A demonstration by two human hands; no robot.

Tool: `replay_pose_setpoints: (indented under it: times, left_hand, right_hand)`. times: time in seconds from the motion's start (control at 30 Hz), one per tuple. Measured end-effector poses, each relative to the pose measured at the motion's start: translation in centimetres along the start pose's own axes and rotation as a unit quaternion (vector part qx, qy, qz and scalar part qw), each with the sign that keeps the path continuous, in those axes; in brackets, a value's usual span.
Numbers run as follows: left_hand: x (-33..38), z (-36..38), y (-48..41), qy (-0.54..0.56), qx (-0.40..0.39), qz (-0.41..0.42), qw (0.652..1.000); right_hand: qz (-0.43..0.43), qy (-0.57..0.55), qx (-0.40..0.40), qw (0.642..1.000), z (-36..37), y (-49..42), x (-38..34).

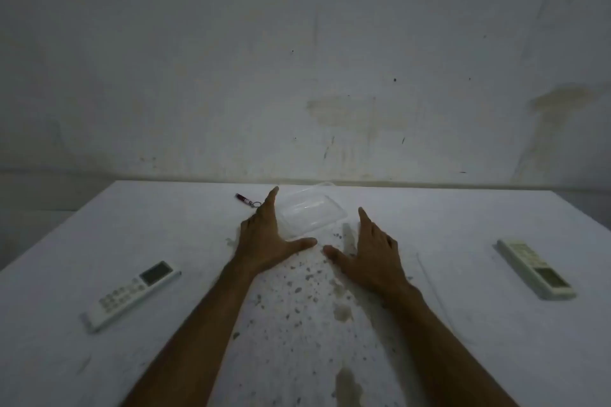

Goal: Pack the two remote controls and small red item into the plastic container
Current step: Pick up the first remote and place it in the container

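A clear plastic container (312, 210) with its lid on lies near the table's far edge, at the middle. My left hand (267, 236) is open at its left side, fingers stretched along it. My right hand (367, 249) is open to the container's right, a little apart from it. A small red item (244, 199) with a key ring lies just left of my left fingertips. One white remote control (132, 294) rests at the near left, screen end pointing away. A second white remote control (535, 268) rests at the far right, screen end toward me.
The white table (463, 357) is speckled with dark spots and stains between my forearms. A stained wall (297, 76) rises right behind the table's far edge. The table's left edge runs diagonally at the left.
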State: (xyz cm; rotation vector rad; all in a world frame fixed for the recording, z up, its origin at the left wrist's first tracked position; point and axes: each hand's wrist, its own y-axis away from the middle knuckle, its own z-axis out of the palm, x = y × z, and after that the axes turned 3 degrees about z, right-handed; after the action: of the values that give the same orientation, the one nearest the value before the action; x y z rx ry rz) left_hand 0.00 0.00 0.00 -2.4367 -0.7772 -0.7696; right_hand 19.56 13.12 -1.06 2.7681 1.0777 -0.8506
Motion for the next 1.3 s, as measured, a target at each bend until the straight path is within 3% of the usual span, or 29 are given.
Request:
replay_pose_setpoints:
  times: [0.2, 0.27, 0.4, 0.67, 0.87, 0.97, 1.07, 1.13, 1.2, 1.3]
  left_hand:
    - [-0.3, -0.4, 0.1, 0.02, -0.006, 0.004, 1.0]
    - [0.1, -1.0, 1.4, 0.051, -0.018, 0.012, 0.998]
    - [0.5, -2.1, 5.3, 0.044, -0.083, 0.042, 0.995]
    - [0.7, -4.8, 13.6, 0.074, -0.157, 0.064, 0.983]
    - [0.9, -5.5, 18.5, 0.119, -0.135, 0.048, 0.983]
    - [0.8, -5.6, 19.8, 0.069, -0.145, 0.055, 0.986]
    - [0.7, -6.0, 20.0, 0.031, -0.198, 0.054, 0.978]
    - [0.8, -6.9, 19.8, 0.072, -0.227, 0.033, 0.971]
    - [0.8, -8.0, 19.6, 0.173, -0.169, 0.041, 0.969]
    - [0.0, -9.4, 18.4, 0.155, 0.068, 0.038, 0.985]
  right_hand:
    - [-0.014, -0.009, 0.013, 1.0, -0.4, 0.1, 0.0]
    - [-0.007, -0.088, 0.029, 0.996, -1.1, 0.7, -0.2]
    - [0.049, -0.303, 0.105, 0.946, -2.9, 3.7, -0.5]
    - [0.018, -0.218, 0.074, 0.973, -3.3, 10.5, 1.0]
    - [0.009, -0.191, 0.063, 0.98, -3.5, 13.8, 0.0]
    - [0.009, -0.17, 0.063, 0.983, -3.5, 15.6, -0.4]
    - [0.023, -0.182, 0.076, 0.98, -3.4, 16.4, -0.4]
    - [0.029, -0.187, 0.087, 0.978, -3.7, 16.2, -0.4]
    - [0.024, -0.18, 0.088, 0.979, -3.6, 16.0, -0.5]
    - [0.024, -0.177, 0.095, 0.979, -3.3, 15.8, -0.7]
